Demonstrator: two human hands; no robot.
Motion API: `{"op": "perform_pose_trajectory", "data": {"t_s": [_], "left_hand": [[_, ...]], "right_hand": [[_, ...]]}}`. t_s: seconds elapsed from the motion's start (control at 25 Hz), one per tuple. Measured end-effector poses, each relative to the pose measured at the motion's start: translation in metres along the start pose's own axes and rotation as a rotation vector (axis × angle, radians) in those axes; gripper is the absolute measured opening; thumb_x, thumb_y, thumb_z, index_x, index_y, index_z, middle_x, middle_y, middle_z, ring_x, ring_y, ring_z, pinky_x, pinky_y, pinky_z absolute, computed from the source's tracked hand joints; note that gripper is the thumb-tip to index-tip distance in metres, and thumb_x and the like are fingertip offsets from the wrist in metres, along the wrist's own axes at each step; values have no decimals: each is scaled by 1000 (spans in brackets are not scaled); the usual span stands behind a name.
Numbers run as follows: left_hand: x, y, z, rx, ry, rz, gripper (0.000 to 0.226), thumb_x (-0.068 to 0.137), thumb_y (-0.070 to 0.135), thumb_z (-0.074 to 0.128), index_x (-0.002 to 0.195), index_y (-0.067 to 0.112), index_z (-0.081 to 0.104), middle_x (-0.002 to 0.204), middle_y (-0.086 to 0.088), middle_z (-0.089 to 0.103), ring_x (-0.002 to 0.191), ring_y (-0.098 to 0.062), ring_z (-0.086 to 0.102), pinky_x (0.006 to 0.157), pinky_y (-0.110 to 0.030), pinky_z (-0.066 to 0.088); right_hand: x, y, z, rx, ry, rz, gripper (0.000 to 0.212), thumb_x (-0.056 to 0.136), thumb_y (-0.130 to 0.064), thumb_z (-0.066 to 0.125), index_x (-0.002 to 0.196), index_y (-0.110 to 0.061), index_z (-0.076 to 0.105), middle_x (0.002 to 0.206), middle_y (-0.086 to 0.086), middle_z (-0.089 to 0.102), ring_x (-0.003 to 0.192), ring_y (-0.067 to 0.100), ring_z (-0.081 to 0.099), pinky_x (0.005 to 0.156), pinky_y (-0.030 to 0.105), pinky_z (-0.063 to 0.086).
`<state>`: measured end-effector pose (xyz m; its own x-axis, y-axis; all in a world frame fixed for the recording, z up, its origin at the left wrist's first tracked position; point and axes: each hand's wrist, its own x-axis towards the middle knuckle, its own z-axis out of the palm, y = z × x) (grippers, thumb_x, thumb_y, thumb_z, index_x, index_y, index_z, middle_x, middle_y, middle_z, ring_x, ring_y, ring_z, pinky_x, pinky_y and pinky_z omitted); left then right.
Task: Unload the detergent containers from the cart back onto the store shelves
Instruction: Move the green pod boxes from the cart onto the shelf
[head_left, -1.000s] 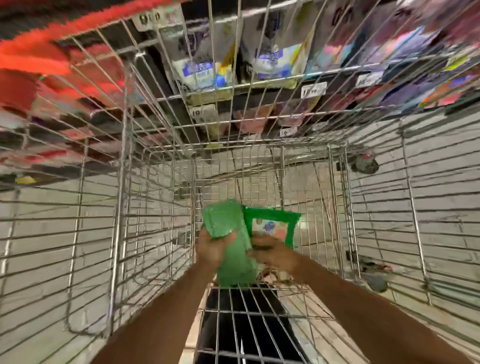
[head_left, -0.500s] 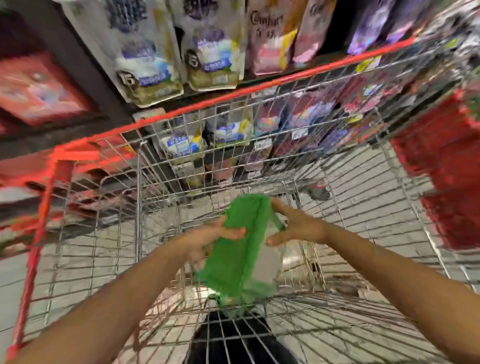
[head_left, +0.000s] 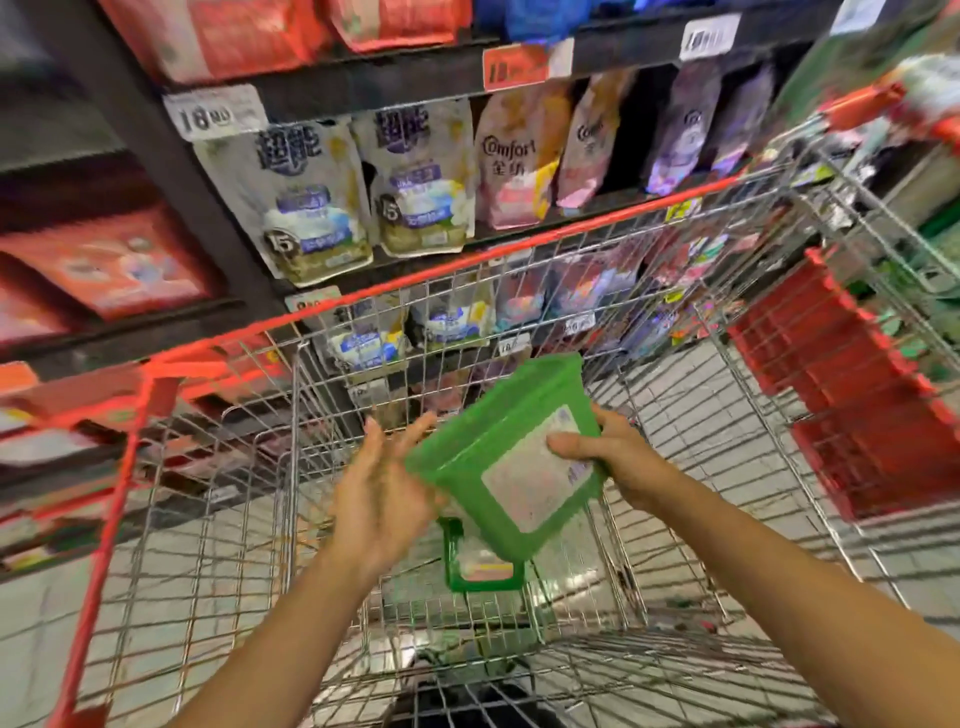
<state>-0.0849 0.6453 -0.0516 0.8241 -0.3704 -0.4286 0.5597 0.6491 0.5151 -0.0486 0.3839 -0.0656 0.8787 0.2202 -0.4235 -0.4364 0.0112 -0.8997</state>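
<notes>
Left forearm (head_left: 270, 634) and right forearm (head_left: 779, 587) bare up to near edge. Left hand (head_left: 379, 499), right hand (head_left: 618, 457) bare, slim fingers. Dark shape (head_left: 467, 701) between arms at near edge, possibly clothing, too blurred to tell.

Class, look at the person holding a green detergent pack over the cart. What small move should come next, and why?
Probably carry the green pack forward over the cart's red front rim toward the shelves. The right hand grips its right edge and the left hand rests open against its left side. The pack is above the basket, and the shelf pouches stand just beyond the rim.
</notes>
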Motion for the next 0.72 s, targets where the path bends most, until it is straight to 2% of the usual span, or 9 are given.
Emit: {"op": "perform_pose_trajectory", "data": {"t_s": [0.08,0.16,0.24,0.32,0.4,0.52,0.6,0.68,0.72], "left_hand": [[-9,-17,8,73,35,85,82,50,59,86,118,20,62,110,-5,71,95,-21,70,73,-39,56],[-11,-28,22,298,114,135,95,46,52,90,128,26,52,122,0,67,105,-20,68,75,-38,57],[-9,-26,30,430,211,181,92,52,41,89,132,26,46,128,-1,64,106,-18,68,74,-33,59],[-6,-18,31,473,276,218,81,58,30,83,131,24,48,124,-3,66,103,-18,69,75,-32,60],[-7,-13,30,473,315,259,75,61,27,81,129,20,50,120,-2,69,102,-18,69,76,-33,60],[-12,-10,33,463,414,299,79,57,28,83,128,15,50,117,-5,69,100,-22,70,79,-41,60],[-17,-9,38,457,485,293,86,51,33,83,127,16,48,115,-6,69,99,-24,70,82,-45,59],[-25,-6,42,464,475,287,82,53,41,80,126,21,49,111,-4,70,96,-23,71,79,-42,59],[-30,-5,42,461,425,291,76,58,48,75,125,23,51,110,-2,71,95,-21,71,75,-39,60]], "right_hand": [[-3,-5,7,49,88,2,68,51,-31,89,111,-9,65,94,5,77,82,23,74,63,28,57],[-7,-9,17,69,155,-10,77,50,-36,92,116,-8,63,99,8,76,85,24,74,64,29,57],[-10,-12,29,57,184,-36,75,51,-38,91,115,-10,62,100,6,76,86,23,74,64,28,58],[-14,-18,39,53,184,-55,70,55,-39,88,114,-12,62,97,1,76,86,20,74,66,26,58],[-17,-26,50,18,174,-45,65,61,-43,81,115,-14,61,101,1,76,87,17,74,73,29,59],[-25,-38,69,-197,263,-115,60,75,-44,75,125,-20,54,119,4,67,105,22,67,93,45,54],[-31,-43,82,-383,271,-183,86,71,-54,75,143,-24,38,141,7,47,127,27,49,104,50,44],[-39,-45,96,-536,168,-124,125,55,-69,77,153,-33,9,160,5,10,146,29,15,118,54,21],[-43,-48,100,-588,135,-80,136,47,-71,78,152,-37,-1,161,3,-3,148,28,2,119,54,11]]}}
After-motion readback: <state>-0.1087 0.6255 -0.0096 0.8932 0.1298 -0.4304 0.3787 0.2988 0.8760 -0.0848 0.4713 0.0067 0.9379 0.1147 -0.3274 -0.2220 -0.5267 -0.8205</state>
